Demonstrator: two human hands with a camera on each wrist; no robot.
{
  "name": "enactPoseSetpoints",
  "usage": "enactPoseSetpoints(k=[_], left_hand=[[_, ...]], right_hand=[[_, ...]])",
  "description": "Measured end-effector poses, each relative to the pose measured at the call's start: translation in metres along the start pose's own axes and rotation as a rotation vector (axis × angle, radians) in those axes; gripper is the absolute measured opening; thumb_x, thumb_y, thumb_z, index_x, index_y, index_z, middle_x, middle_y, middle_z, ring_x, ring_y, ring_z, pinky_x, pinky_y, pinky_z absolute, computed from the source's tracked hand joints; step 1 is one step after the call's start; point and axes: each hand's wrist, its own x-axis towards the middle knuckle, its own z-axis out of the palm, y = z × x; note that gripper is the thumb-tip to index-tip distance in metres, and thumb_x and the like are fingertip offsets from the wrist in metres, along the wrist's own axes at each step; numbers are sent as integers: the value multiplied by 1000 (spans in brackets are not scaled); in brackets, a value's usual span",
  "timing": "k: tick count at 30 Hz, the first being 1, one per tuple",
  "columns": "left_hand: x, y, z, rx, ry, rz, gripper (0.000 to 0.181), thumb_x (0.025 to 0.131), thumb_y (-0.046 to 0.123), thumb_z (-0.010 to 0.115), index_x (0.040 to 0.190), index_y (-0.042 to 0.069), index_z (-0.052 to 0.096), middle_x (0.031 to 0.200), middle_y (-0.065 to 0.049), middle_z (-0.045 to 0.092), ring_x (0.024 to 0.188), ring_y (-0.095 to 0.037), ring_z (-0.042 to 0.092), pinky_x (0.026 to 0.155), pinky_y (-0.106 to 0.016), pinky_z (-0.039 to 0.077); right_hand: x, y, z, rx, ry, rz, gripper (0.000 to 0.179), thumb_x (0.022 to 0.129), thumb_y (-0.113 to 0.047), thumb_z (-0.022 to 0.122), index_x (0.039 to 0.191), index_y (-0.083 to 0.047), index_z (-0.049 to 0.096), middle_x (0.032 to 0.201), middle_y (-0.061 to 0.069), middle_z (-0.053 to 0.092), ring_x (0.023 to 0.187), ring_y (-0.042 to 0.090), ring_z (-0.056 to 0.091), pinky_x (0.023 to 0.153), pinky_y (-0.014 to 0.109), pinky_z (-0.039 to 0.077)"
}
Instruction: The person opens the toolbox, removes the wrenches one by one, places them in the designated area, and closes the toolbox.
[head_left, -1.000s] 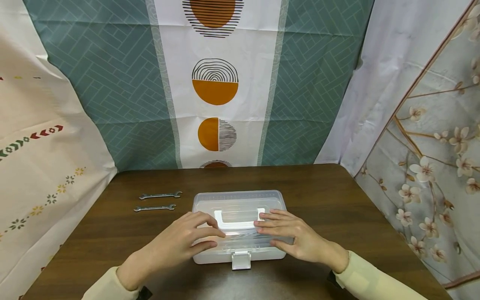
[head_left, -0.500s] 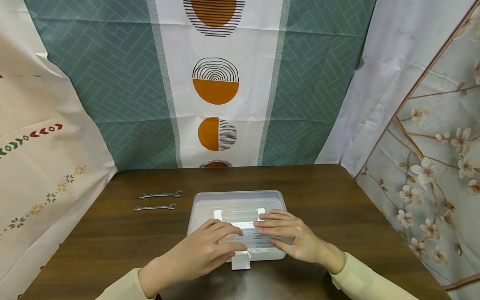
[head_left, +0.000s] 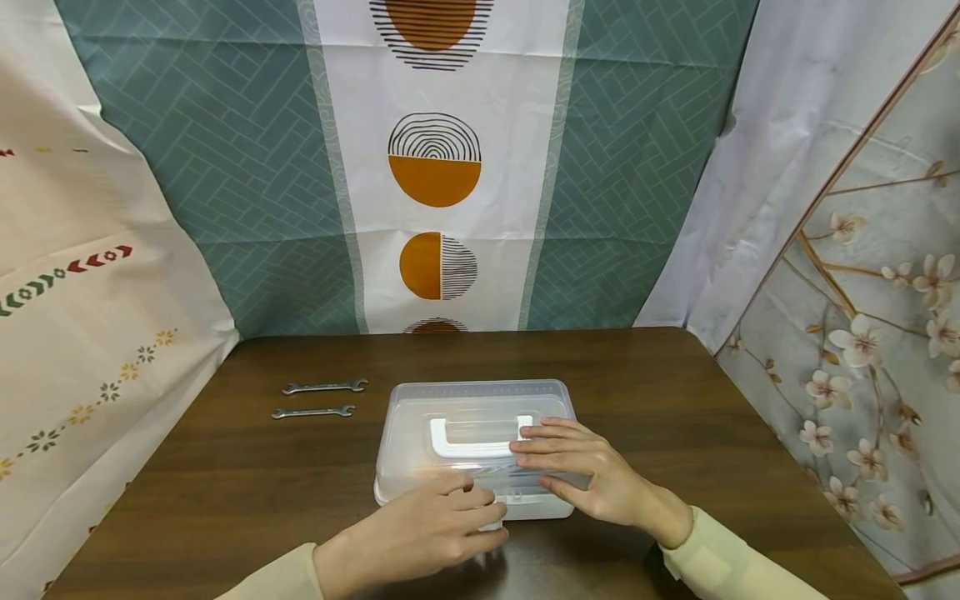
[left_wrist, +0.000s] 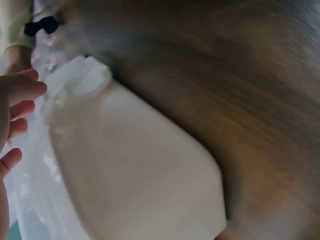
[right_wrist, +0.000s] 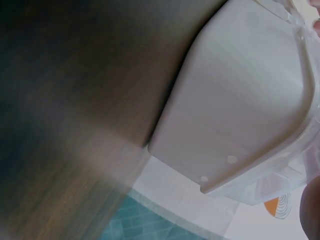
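A clear plastic storage box (head_left: 480, 396) with a white carry handle (head_left: 472, 451) lies on the table, its lid down. At its front edge my left hand (head_left: 427, 529) has loosely bent fingers over the white latch (head_left: 491, 525), mostly hiding it. In the left wrist view the latch (left_wrist: 85, 82) juts out from the box front beside the fingertips; contact is unclear. My right hand (head_left: 592, 471) rests on the right of the lid, fingers extended and touching the handle. Thin items inside show faintly through the lid; their kind cannot be made out.
Two open-ended wrenches, one farther back (head_left: 325, 387) and one nearer (head_left: 313, 412), lie left of the box on the brown wooden table (head_left: 637, 375). Patterned cloths (head_left: 637, 167) hang behind the table and at both sides.
My left hand has moved right and toward me, from the left of the lid to the latch at the front. The right hand stays on the lid.
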Motion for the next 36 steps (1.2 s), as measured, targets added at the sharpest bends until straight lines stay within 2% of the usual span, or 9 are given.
enactPoseSetpoints(k=[4, 14, 24, 29, 36], left_hand=[[0, 3, 6, 66, -21, 47, 23, 100, 37, 55, 117, 32, 71, 114, 13, 61, 105, -8, 55, 91, -25, 43], [-2, 14, 13, 141, -103, 82, 31, 105, 33, 45, 126, 31, 68, 131, 15, 63, 123, -5, 50, 98, -26, 41], [-3, 19, 18, 156, -178, 96, 35, 105, 33, 45, 134, 35, 64, 140, 14, 60, 134, -7, 47, 107, -32, 39], [-3, 20, 18, 158, -174, 89, 34, 104, 35, 45, 131, 36, 64, 136, 16, 61, 132, -7, 47, 107, -34, 39], [1, 22, 18, 77, -124, 63, 25, 104, 34, 44, 119, 34, 64, 124, 14, 61, 124, -10, 50, 104, -35, 41]], right_hand=[[0, 0, 0, -4, 1, 1, 43, 87, -2, 80, 129, -1, 71, 133, 14, 70, 129, 34, 61, 121, 43, 35], [-1, 1, 0, 6, 16, -3, 41, 87, -2, 80, 128, -2, 72, 132, 14, 70, 129, 35, 61, 121, 43, 35], [-1, 1, 0, 15, 16, 6, 41, 87, -1, 80, 128, -1, 72, 133, 14, 70, 129, 34, 60, 121, 43, 34], [-1, 2, 1, 17, 16, -3, 41, 87, -1, 80, 128, -1, 72, 133, 14, 69, 129, 35, 60, 121, 44, 35], [-1, 2, 1, 16, 16, 5, 42, 86, -1, 80, 127, -2, 72, 133, 14, 70, 128, 35, 61, 120, 44, 36]])
